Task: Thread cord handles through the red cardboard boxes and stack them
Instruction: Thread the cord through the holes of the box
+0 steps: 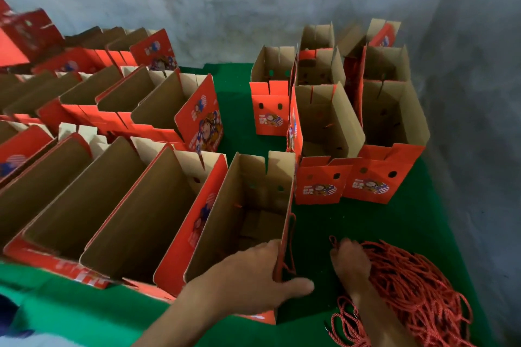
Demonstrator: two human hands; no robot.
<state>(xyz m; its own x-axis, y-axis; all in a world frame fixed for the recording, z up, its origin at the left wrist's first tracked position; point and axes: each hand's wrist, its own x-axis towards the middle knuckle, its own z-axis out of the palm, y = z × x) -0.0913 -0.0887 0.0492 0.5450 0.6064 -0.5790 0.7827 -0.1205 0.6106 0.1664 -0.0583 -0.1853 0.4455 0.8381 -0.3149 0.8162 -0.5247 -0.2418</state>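
The left hand (253, 276) grips the near wall of one open red box (248, 222) on the green counter (338, 220), the right hand (349, 262) curls into the cord pile (417, 290), and six boxes (327, 110) cluster behind.

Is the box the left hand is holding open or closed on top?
Open. The box shows its bare brown inside, flaps standing up, and the left hand grips its near edge.
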